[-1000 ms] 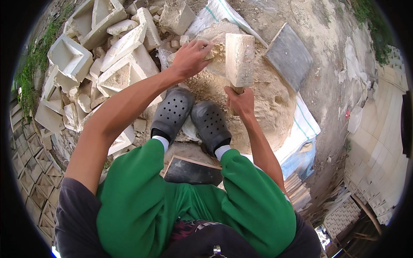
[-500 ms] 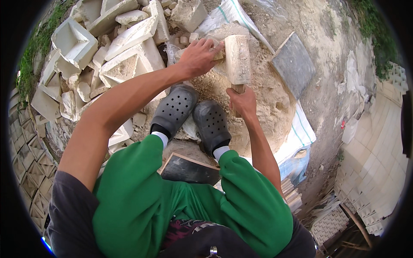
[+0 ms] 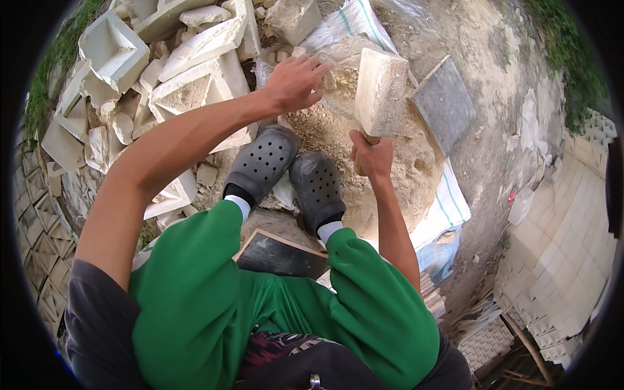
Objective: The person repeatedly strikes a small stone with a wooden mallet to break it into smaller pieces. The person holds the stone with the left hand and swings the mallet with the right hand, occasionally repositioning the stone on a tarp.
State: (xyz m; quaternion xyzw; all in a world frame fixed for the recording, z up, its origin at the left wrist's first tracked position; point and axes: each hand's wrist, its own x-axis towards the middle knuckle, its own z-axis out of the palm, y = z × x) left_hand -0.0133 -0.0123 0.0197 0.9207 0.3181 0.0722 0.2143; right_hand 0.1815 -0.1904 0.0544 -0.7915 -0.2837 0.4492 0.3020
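Observation:
My right hand (image 3: pixel 373 156) is wrapped round the short handle of a wooden mallet (image 3: pixel 381 94). Its pale, dusty block head hangs over a heap of crumbled cream-coloured rubble (image 3: pixel 406 146). To the left of the mallet, my left hand (image 3: pixel 298 83) hovers over the heap's far-left side, fingers stretched and apart, with nothing seen in it. Close to its fingertips lies a small pale chunk (image 3: pixel 329 80). A white striped sack (image 3: pixel 448 203) spreads out under the heap.
Broken pale cast blocks (image 3: pixel 201 91) are piled at the far left. A grey square slab (image 3: pixel 444 104) leans on the heap's right side. My grey clogs (image 3: pixel 316 192) stand at its near edge, by a dark board (image 3: pixel 281 253). Pale patterned tiles (image 3: pixel 552 234) are stacked at right.
The mallet has shifted right and turned its head slightly away from my left hand. My left hand has drawn back a little from the chunk, its fingers spreading.

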